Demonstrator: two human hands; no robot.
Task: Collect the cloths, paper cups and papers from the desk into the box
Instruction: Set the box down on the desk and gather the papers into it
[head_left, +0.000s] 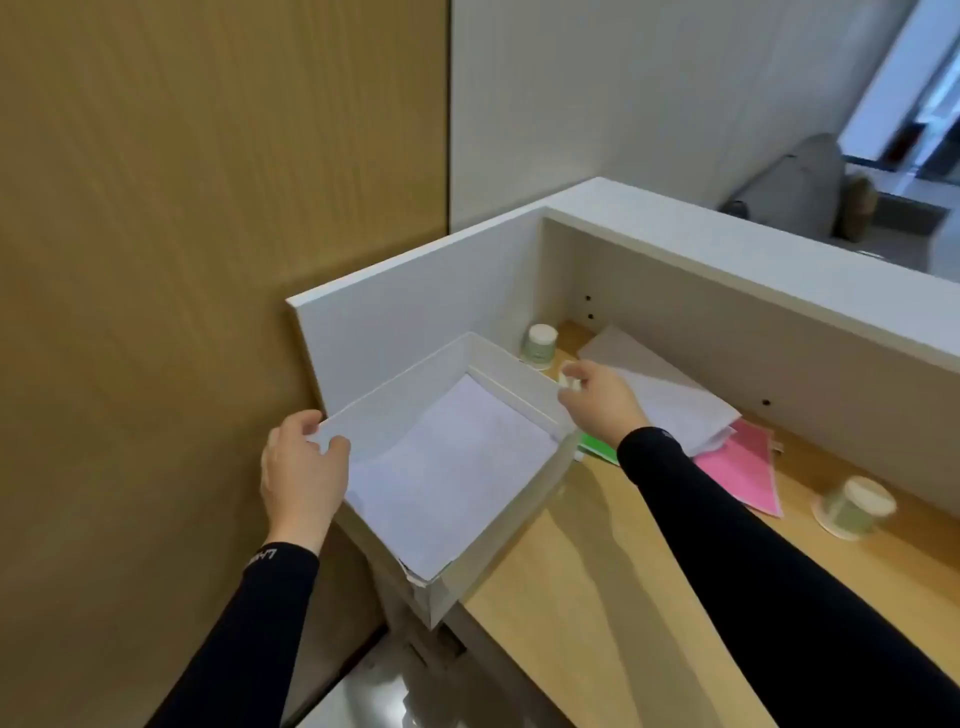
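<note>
At the desk's left end, wooden desk (597, 597) carrying a white box (498, 530) lined with paper, left hand (304, 467) gripping its near-left rim, right hand (597, 400) pinching its far rim, papers (670, 395) lying just beside, paper cups (852, 506) sitting farther off.

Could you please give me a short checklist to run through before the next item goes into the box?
1. Left hand grips the box at its left corner: ok.
2. Right hand steadies the box's far right rim: ok.
3. Box fully supported by the desk: not ok, its near corner overhangs the edge.
4. Room left in the box: ok, only white paper lies inside.
5. Right fingers free of any item: cannot tell.
</note>
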